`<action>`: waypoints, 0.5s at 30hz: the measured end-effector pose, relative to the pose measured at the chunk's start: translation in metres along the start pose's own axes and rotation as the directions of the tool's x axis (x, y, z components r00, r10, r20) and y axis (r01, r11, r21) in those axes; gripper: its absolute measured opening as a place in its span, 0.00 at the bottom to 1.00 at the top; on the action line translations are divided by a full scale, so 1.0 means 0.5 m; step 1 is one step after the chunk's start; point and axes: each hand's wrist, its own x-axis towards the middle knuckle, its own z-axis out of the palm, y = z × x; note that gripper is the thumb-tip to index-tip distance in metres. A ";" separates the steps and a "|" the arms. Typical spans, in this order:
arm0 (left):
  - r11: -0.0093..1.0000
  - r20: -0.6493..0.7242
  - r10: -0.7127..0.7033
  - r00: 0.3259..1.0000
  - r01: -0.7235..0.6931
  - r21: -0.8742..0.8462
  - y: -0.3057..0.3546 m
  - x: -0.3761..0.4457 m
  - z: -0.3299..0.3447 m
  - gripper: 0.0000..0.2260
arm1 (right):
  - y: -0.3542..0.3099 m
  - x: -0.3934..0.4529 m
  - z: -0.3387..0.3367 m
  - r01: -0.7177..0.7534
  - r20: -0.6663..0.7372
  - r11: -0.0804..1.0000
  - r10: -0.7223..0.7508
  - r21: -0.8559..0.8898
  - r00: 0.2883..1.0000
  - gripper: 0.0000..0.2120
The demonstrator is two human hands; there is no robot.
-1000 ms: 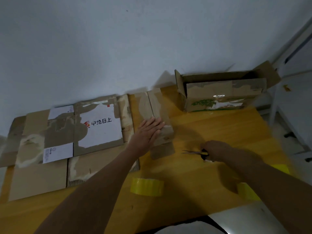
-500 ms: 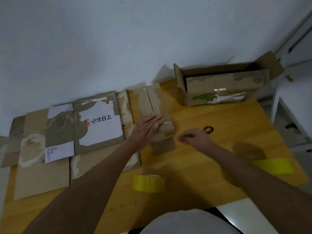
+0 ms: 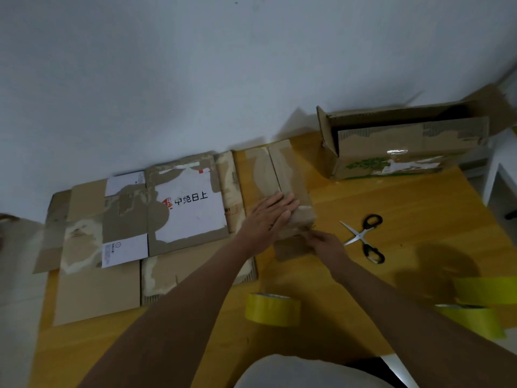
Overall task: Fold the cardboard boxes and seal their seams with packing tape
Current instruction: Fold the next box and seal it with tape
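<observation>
We've got the small box folded shut at mid bench, long axis running near to far, seam along the top. Left hand lies flat on it, fingers straight, pressing the flaps down near the near end. Right hand sits at the near end of the box, fingertips curled in as if pinching a tape end or the flap edge there; too blurred for us to tell which, or whether it holds anything. Scissors lie open on the bench just right of the right hand, untouched. One tape roll stands near the near edge, apart from the box; more rolls at the near right. Flattened boxes lie left of the small box, not yet folded. An open box sits far right against the wall. Handling, as we judge it: the cardboard is light and worn, surface paper peeled in patches, so it will slide on the bench unless pinned, and tape may bond poorly on torn spots. Flaps are springy, so keep a flat palm over the seam. Best hold is on the long side walls or flat on top, not the loose end flap, which bends easily.
</observation>
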 end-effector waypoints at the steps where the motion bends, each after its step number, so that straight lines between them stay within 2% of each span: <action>1: 1.000 0.001 0.001 1.000 -0.001 0.003 0.000 0.000 -0.001 0.25 | 0.011 0.000 -0.007 -0.011 -0.034 0.999 0.013 0.051 0.999 0.08; 4: 1.000 -0.007 0.005 1.000 -0.005 0.023 -0.005 0.000 0.003 0.24 | -0.007 -0.011 -0.008 -0.015 -0.018 0.959 0.021 0.283 1.000 0.05; 7: 0.999 -0.023 0.020 1.000 -0.020 0.027 -0.005 0.001 0.005 0.24 | -0.020 -0.020 0.018 -0.038 0.072 0.886 0.005 0.462 0.997 0.13; 9: 0.999 -0.032 0.024 0.999 -0.023 0.031 -0.004 0.000 0.006 0.24 | -0.020 -0.028 0.039 -0.046 0.051 0.834 0.021 0.550 0.998 0.08; 11: 0.999 -0.030 0.027 0.999 -0.025 0.040 -0.004 0.001 0.006 0.24 | -0.023 -0.029 0.051 -0.025 -0.019 0.809 0.044 0.587 0.999 0.03; 15: 0.999 -0.019 0.017 1.000 -0.016 0.035 -0.002 0.001 0.005 0.25 | -0.033 -0.025 0.060 -0.019 -0.113 0.860 0.089 0.509 0.990 0.02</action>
